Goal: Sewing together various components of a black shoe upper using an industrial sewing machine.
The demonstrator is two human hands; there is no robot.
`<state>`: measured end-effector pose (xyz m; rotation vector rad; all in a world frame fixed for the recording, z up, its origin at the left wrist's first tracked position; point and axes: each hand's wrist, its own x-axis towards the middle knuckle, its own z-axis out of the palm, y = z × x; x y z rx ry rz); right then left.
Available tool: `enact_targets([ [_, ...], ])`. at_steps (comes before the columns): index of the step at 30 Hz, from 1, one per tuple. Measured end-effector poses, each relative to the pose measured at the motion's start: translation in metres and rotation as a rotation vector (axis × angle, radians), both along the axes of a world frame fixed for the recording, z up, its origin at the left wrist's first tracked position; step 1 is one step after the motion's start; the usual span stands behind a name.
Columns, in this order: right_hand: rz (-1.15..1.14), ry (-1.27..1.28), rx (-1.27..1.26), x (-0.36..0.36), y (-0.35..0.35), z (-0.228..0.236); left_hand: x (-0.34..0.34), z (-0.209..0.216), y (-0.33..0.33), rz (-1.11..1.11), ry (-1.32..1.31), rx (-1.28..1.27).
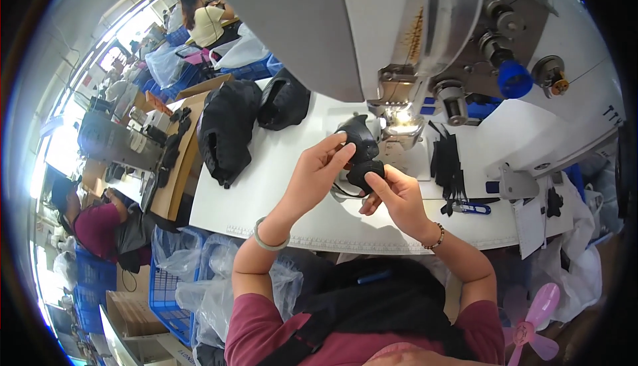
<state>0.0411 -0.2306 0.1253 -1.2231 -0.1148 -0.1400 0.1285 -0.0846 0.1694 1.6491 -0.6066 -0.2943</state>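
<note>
A small curved black fabric piece (359,139) is in my hands over the white sewing table (266,196). My left hand (321,165) pinches its upper left edge between thumb and fingers. Lower on the right, my right hand (397,196) grips the rounded bottom part of the black piece. A thin black strip hangs by the fingers. Just beyond the piece is the lit needle area of a sewing machine (401,119), apart from my hands. Whether the two black parts are joined cannot be made out.
Two black cap-like fabric pieces (229,130) lie on the table at left. Right of the needle are a bundle of black strips (445,161) and a blue thread cutter (472,208). A blue crate (171,299) and pink fan (531,326) stand below. Two other people sit at left.
</note>
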Motion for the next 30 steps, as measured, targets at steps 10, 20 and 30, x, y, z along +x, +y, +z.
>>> enact_targets([
  [10, -0.306, -0.091, -0.090, 0.020, -0.027, 0.005, 0.030, -0.005, -0.066, 0.088, -0.193, -0.101],
  [20, -0.301, -0.046, -0.056, 0.021, -0.030, 0.008, 0.032, -0.005, -0.066, 0.093, -0.153, -0.064],
  [30, -0.317, 0.030, -0.096, 0.013, -0.030, 0.010, 0.032, -0.010, -0.065, 0.124, -0.068, -0.096],
])
